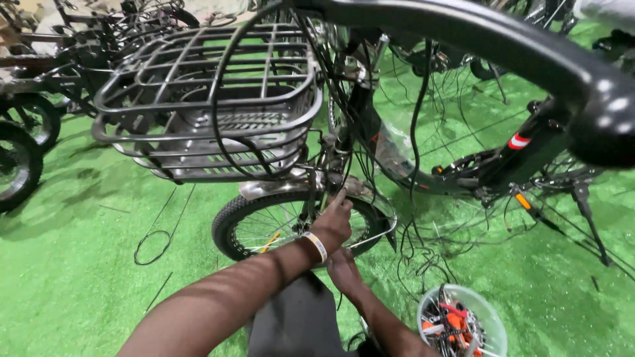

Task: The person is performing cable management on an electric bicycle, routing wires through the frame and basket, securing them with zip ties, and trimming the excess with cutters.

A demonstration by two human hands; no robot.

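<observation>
A bicycle stands on green turf with a dark wire front basket (198, 99) above its small front wheel (254, 225). My left hand (333, 221), with a pale wristband, reaches in from the lower left. Its fingertips touch the fork and silver mudguard (374, 201) just above the tyre. My right hand (344, 270) sits directly beneath it, close to the wheel, its fingers hidden behind the left hand. Black cables (413, 132) hang down from the handlebar (516, 46) past both hands. Whether either hand grips anything does not show.
A clear plastic tub (486, 316) of orange and metal small parts stands on the turf at the lower right. A loose cable loop (151, 246) lies at the left. Other bicycles' wheels (16, 158) stand at the far left. A kickstand (591, 221) stands at the right.
</observation>
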